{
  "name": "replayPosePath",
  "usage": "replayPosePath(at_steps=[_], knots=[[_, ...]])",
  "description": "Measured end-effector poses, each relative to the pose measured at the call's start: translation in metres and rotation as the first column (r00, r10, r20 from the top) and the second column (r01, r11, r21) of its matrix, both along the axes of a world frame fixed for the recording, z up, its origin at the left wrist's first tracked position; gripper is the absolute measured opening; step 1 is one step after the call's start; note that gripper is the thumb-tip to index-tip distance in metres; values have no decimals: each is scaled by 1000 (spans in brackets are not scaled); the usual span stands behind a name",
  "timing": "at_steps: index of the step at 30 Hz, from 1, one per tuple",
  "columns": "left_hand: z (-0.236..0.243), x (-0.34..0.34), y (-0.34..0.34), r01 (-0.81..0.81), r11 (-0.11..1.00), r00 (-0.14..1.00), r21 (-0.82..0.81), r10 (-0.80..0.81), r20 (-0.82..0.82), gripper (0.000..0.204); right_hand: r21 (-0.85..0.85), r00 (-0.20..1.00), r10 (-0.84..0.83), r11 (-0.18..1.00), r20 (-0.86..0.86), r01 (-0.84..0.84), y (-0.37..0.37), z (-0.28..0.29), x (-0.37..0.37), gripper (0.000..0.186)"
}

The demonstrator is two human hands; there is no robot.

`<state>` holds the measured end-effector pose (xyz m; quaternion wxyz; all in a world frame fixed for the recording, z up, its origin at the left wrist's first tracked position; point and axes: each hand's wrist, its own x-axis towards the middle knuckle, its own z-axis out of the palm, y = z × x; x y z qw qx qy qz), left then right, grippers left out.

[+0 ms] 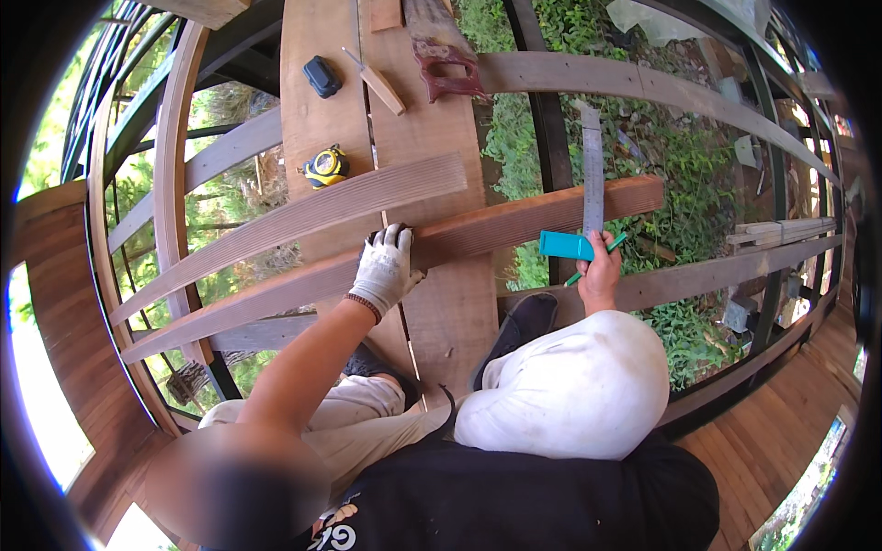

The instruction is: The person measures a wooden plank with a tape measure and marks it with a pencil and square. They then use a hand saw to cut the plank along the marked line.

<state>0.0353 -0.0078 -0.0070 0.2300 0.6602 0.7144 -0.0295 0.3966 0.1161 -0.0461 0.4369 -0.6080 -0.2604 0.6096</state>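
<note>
My left hand (384, 266), in a pale work glove, is wrapped over a long reddish-brown grooved board (487, 230) that lies slantwise across two wide planks. In my bare right hand (601, 275) are a try square (566, 245) with a teal stock and a thin green pencil (618, 241). The square's metal blade crosses the board near its right end and points away from me. Beyond my left hand lies a second grooved board (303, 217), close alongside the first. A yellow and black tape measure (326, 167) sits just past it.
Wide planks (441, 321) bear my feet. Farther off lie a handsaw (448, 73) with a reddish handle, a wooden-handled tool (378, 87) with a thin metal shaft, and a small dark case (322, 76). Greenery shows below through gaps between dark metal beams (548, 138) and timber joists (661, 87).
</note>
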Motion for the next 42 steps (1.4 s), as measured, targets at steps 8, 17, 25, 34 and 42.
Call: replayPosePath(at_steps=[8, 17, 25, 34, 42], knots=[[5, 16, 1, 102, 991, 987, -81, -111, -113, 82, -70, 995, 87, 994, 52, -84, -24, 10, 13, 14], [-14, 21, -26, 173, 985, 983, 22, -171, -68, 66, -219, 962, 251, 938, -104, -269, -72, 2, -29, 14], [8, 22, -10, 143, 983, 964, 115, -165, 207, 83, -295, 919, 347, 873, -186, -389, -74, 2, -48, 22], [8, 109, 23, 310, 923, 919, 228, -352, 175, 102, -210, 917, 367, 895, -155, -394, -73, -1, -60, 20], [-7, 121, 27, 314, 938, 938, 149, -331, 104, 94, -198, 944, 300, 926, -137, -323, -79, 5, -51, 24]])
